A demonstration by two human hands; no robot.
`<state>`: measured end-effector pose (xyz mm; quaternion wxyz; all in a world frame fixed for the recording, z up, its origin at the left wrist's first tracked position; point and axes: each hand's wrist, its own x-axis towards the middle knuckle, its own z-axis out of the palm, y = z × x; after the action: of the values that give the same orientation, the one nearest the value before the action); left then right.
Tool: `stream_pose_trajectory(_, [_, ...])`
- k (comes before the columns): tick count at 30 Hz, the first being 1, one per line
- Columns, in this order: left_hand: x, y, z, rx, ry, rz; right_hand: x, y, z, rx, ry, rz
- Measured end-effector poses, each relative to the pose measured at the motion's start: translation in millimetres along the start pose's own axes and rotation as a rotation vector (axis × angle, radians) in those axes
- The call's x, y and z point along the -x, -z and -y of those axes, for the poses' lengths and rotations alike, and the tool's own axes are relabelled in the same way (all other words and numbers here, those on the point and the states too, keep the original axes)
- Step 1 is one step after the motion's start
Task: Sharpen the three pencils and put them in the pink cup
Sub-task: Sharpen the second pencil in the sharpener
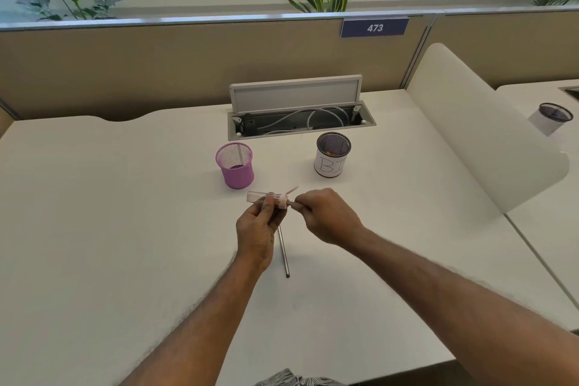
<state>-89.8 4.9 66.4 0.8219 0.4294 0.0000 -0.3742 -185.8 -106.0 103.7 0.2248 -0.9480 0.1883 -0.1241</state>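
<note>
My left hand [255, 229], fingers clenched round the sharpener [261, 197], holds it level above the desk [125, 213] so my right hand [326, 216], fingers pinching the pencil [292, 204], can feed it straight in; another pencil [284, 255] lies below, the pink cup [238, 175] stands just behind.

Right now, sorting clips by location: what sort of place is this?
Likely an open-plan office: a partition with a numbered sign, 473, and an open cable tray set in the desktop.

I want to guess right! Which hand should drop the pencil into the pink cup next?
Probably the right hand: it pinches the pencil, while the left hand holds the sharpener.
</note>
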Motion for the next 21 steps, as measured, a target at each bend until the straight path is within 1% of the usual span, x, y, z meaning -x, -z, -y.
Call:
stream_pose_trajectory(1, [0.3, 0.5, -0.6, -0.012, -0.004, 0.013, -3.3, 3.5, 0.3, -0.104, -0.060, 0.049])
stream_pose_trajectory(3, [1.7, 1.8, -1.4, -0.030, -0.007, 0.047, -10.6, 12.6, -0.7, -0.354, -0.239, 0.180])
stream_pose_trajectory(6, [4.0, 3.0, -1.9, -0.029, 0.006, 0.102, -15.9, 25.2, -6.5, -0.803, -0.574, 0.492])
stream_pose_trajectory(7, [4.5, 2.8, -2.3, -0.033, 0.006, 0.109, -16.4, 28.9, -8.2, -0.887, -0.638, 0.577])
stream_pose_trajectory(8, [4.6, 2.4, -2.4, -0.039, 0.001, 0.109, -16.7, 31.5, -9.6, -0.919, -0.653, 0.622])
stream_pose_trajectory(9, [4.6, 1.7, -2.7, -0.044, -0.007, 0.104, -16.5, 32.5, -9.9, -0.916, -0.633, 0.633])
stream_pose_trajectory(11, [4.3, -0.7, -2.6, -0.054, -0.025, 0.076, -14.9, 31.4, -7.6, -0.825, -0.524, 0.567])
stream_pose_trajectory(13, [3.9, -2.4, -1.9, -0.059, -0.034, 0.021, -11.9, 26.2, -5.0, -0.608, -0.380, 0.369])
stream_pose_trajectory(14, [3.8, -3.1, -1.6, -0.068, -0.035, -0.012, -8.7, 22.3, -5.2, -0.465, -0.288, 0.240])
stream_pose_trajectory(16, [3.7, -4.5, -1.2, -0.090, -0.032, -0.070, 0.3, 13.7, -7.5, -0.081, -0.017, -0.004])
stream_pose_trajectory(17, [3.9, -5.1, -0.7, -0.097, -0.028, -0.091, 5.2, 9.6, -8.5, 0.132, 0.107, -0.085])
stream_pose_trajectory(18, [4.6, -5.8, 0.4, -0.099, -0.024, -0.108, 9.3, 5.6, -9.4, 0.286, 0.191, -0.145])
stream_pose_trajectory(19, [5.5, -7.0, 1.8, -0.094, -0.020, -0.120, 11.9, 2.4, -9.8, 0.353, 0.230, -0.183])
stream_pose_trajectory(21, [6.9, -8.1, 4.1, -0.078, -0.018, -0.133, 14.7, -3.8, -9.5, 0.349, 0.244, -0.222])
